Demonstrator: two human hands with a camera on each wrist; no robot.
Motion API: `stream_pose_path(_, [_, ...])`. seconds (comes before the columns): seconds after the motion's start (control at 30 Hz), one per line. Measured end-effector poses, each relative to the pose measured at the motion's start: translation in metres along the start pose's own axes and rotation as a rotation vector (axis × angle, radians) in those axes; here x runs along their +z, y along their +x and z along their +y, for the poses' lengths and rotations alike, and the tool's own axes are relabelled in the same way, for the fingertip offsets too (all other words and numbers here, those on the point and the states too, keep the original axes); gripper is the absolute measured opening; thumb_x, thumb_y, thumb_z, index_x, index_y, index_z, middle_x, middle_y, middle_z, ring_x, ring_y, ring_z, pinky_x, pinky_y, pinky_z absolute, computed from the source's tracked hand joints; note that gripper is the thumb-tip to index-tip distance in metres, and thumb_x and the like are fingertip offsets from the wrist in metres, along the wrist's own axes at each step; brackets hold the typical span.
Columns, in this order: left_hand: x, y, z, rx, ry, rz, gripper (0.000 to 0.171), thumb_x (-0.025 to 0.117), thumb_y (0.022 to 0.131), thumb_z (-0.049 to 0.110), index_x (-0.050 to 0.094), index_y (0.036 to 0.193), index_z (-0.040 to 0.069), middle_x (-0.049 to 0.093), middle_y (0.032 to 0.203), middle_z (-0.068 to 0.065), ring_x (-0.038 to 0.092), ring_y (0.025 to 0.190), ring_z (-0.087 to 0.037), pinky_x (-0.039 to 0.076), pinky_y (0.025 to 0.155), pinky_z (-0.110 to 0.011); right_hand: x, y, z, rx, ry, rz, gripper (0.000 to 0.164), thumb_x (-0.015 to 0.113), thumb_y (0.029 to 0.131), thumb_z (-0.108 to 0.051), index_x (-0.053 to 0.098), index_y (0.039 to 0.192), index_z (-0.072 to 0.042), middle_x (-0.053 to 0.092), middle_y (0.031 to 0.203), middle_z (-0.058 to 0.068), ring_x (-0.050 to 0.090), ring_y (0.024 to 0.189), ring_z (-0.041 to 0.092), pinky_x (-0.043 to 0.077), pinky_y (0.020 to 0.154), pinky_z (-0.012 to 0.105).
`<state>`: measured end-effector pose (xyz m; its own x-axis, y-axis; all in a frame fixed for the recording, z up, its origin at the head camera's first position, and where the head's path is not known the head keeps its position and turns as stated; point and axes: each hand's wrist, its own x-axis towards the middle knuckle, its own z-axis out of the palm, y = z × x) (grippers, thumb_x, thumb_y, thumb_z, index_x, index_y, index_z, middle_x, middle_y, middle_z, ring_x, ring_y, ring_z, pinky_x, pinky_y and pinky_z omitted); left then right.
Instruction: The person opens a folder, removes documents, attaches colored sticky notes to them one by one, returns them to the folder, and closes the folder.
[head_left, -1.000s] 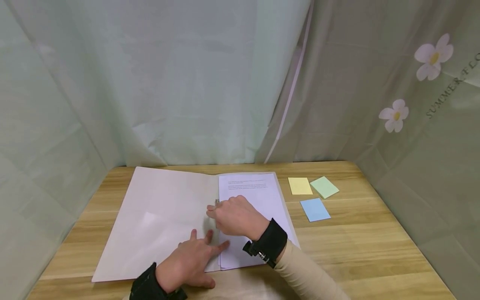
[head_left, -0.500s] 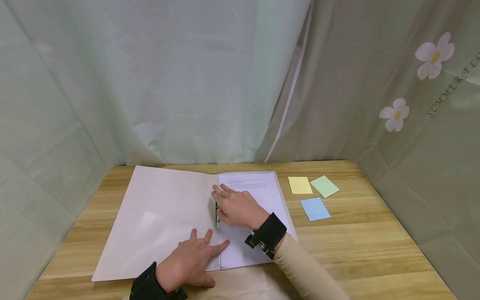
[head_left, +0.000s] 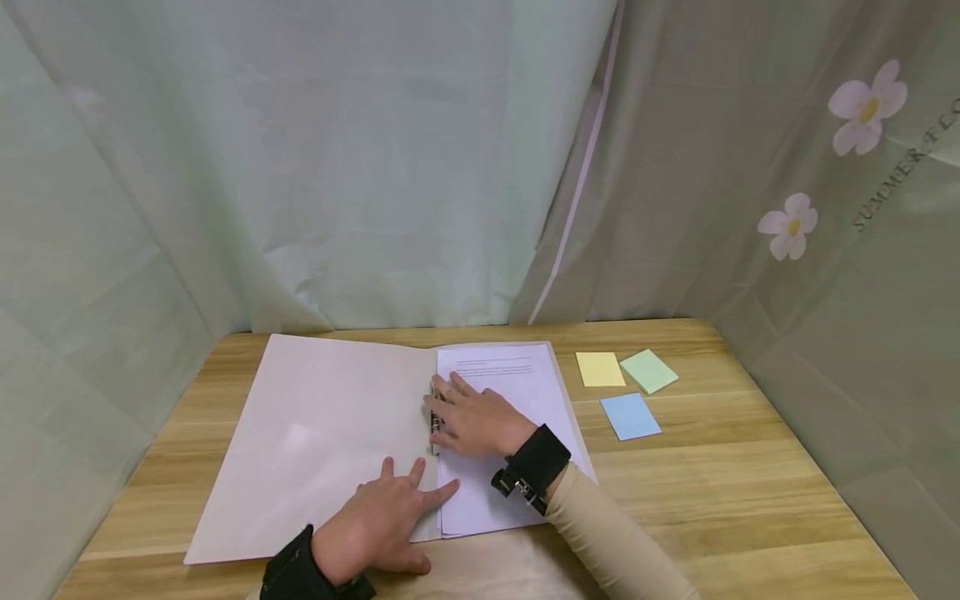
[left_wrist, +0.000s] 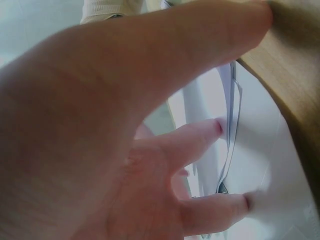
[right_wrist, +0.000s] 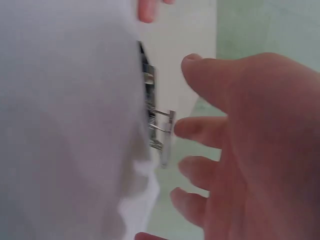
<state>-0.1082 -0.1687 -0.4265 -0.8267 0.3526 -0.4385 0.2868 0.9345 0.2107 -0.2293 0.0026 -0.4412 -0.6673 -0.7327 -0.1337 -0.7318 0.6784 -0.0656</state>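
A white folder (head_left: 315,425) lies opened flat on the table, with a stack of printed paper (head_left: 480,500) on its right side. A metal lever clip (right_wrist: 151,100) sits at the paper's left edge near the fold. My right hand (head_left: 480,421) is over the clip and the stack, fingers spread; in the right wrist view they are loosely bent, the index fingertip by the clip's lever, with nothing gripped. My left hand (head_left: 384,518) rests with spread fingers across the folder's lower middle, one finger on the paper's edge (left_wrist: 231,120) and the thumb towards the table.
Three sticky-note pads lie right of the folder: yellow (head_left: 600,369), green (head_left: 649,372) and blue (head_left: 630,417). The wooden table (head_left: 735,483) ends at a pale curtain (head_left: 412,167) behind it, with printed flowers at right.
My right hand was curled at the clip, then moved up and lifted off with its fingers straightening, leaving more of the clip in sight. The left hand stays where it was.
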Motion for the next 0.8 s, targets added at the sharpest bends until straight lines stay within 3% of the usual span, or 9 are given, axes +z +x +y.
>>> stream_pose_path(0.13, [-0.002,-0.001,0.001,0.000,-0.005,0.008,0.091,0.102,0.079,0.047,0.063,0.161,0.037,0.052,0.173,-0.025,0.048,0.151,-0.072,0.055,0.102,-0.083,-0.009,-0.007,0.005,-0.001,0.015,0.068,0.068,0.051,0.117,-0.055,0.040,0.176,-0.024,0.030,0.188,0.009,0.028,0.177,0.034,0.055,0.121,0.062])
stream_pose_path(0.37, [-0.002,-0.002,0.002,-0.004,-0.001,0.017,0.091,0.102,0.078,0.047,0.063,0.160,0.038,0.053,0.172,-0.025,0.049,0.150,-0.072,0.055,0.103,-0.083,-0.010,-0.026,0.019,0.021,0.016,0.171,0.064,0.059,0.114,-0.054,0.050,0.170,-0.024,0.054,0.175,0.010,0.038,0.172,0.039,0.051,0.124,0.066])
stream_pose_path(0.6, [-0.001,-0.002,0.001,-0.010,-0.007,0.012,0.090,0.102,0.079,0.046,0.063,0.160,0.038,0.054,0.172,-0.025,0.049,0.150,-0.071,0.055,0.104,-0.082,0.000,-0.052,0.036,0.061,0.050,0.203,0.065,0.066,0.112,-0.052,0.053,0.168,-0.022,0.057,0.172,0.013,0.046,0.166,0.044,0.051,0.121,0.069])
stream_pose_path(0.8, [-0.001,-0.002,0.002,-0.003,-0.013,0.015,0.089,0.101,0.079,0.045,0.064,0.160,0.037,0.053,0.172,-0.026,0.048,0.149,-0.073,0.055,0.104,-0.082,0.007,-0.074,0.049,0.166,0.081,0.247,0.070,0.072,0.106,-0.055,0.058,0.164,-0.020,0.061,0.168,0.017,0.046,0.163,0.051,0.045,0.122,0.077])
